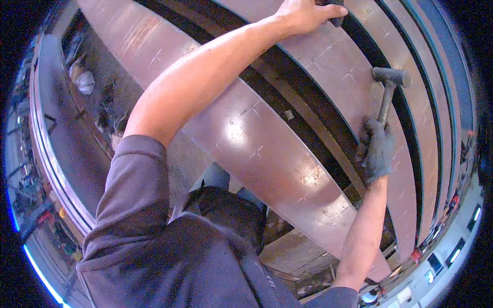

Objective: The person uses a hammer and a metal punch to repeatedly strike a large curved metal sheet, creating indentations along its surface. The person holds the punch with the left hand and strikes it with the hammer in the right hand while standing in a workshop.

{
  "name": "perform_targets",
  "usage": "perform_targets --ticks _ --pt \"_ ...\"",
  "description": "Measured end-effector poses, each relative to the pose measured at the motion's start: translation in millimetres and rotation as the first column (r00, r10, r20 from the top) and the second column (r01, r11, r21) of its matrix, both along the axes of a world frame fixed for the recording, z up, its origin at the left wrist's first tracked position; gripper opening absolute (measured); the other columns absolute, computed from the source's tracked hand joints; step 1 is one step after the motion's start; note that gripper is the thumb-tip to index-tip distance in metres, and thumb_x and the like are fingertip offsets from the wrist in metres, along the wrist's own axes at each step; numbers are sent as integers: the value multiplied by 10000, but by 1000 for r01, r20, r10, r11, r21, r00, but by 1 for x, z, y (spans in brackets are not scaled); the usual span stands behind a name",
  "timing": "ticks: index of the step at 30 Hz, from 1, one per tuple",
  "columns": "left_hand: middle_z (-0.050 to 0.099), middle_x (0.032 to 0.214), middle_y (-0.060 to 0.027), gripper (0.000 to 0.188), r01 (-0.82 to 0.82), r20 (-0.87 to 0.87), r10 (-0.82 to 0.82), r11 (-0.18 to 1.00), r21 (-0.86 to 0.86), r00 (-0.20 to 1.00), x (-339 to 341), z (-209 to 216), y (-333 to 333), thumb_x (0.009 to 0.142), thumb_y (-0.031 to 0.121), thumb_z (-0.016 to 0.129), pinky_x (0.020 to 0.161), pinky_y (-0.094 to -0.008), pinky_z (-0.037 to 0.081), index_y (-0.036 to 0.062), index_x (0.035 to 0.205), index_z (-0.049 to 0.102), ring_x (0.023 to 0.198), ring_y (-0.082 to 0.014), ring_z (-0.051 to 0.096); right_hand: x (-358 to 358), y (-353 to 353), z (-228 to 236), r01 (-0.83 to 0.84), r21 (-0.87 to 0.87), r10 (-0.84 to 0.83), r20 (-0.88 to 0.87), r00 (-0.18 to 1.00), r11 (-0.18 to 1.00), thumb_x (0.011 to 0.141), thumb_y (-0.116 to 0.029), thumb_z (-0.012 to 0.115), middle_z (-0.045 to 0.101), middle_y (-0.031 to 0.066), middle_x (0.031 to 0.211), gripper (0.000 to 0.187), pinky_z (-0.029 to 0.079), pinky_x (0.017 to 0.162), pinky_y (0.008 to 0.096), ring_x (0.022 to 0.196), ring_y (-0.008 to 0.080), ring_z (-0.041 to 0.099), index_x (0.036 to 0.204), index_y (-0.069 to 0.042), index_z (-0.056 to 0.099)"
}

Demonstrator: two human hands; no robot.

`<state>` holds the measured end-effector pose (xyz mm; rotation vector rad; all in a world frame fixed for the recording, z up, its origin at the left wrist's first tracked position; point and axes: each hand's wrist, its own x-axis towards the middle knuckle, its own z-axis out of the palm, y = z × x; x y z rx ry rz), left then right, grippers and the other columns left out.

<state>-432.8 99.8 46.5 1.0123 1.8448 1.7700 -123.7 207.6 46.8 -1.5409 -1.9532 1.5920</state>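
My right hand (379, 154), in a dark grey work glove, is wrapped round the handle of a hammer (391, 77). Its blocky metal head points away from me, above a long curved metal plate. Bare and stretched far forward, my left hand (304, 16) has its thumb and fingers closed on a short dark object (337, 14) at the top edge of the view. The picture's edge cuts that object off, so its kind is unclear. Below both hands lie several brownish metal plates, including a nearer plate (226, 138) with small scribed cross marks.
Dark gaps separate the curved plates, and a brown beam (308, 118) shows down in one of them. On the left, a white bundle (84, 82) lies on the ground near a long metal piece (51, 118). Workshop clutter and lights line the rim.
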Motion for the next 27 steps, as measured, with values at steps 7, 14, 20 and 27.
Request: perform_targets --ticks 7,14,20,27 --pt "770 892 -97 335 -10 -66 -1 986 -167 998 3 -9 20 932 353 735 787 -364 539 20 974 736 851 -179 712 2 2 -6 -35 130 24 89 996 991 972 -326 639 539 -24 709 263 373 488 285 567 93 470 992 -66 608" --pt "769 913 -148 391 -39 -175 4 980 -195 985 0 -23 25 912 387 747 809 -400 552 12 1021 738 895 -263 741 4 9 -10 -125 193 83 208 975 973 1014 -367 578 649 86 845 450 461 672 387 745 190 562 1170 52 626" --pt "762 941 -177 427 -23 -196 -27 969 -248 980 4 -15 24 916 407 735 814 -418 554 6 1064 726 906 -317 737 8 15 -16 -118 216 66 231 971 969 1009 -378 586 680 118 877 471 483 704 411 770 212 597 1183 57 637" --pt "750 1033 -221 472 -40 -262 -13 979 -198 965 5 -17 24 919 415 726 876 -437 545 4 1149 711 1003 -363 721 7 11 -19 -55 257 17 148 989 965 983 -292 631 540 -27 675 233 361 402 274 477 85 463 1023 -64 609"
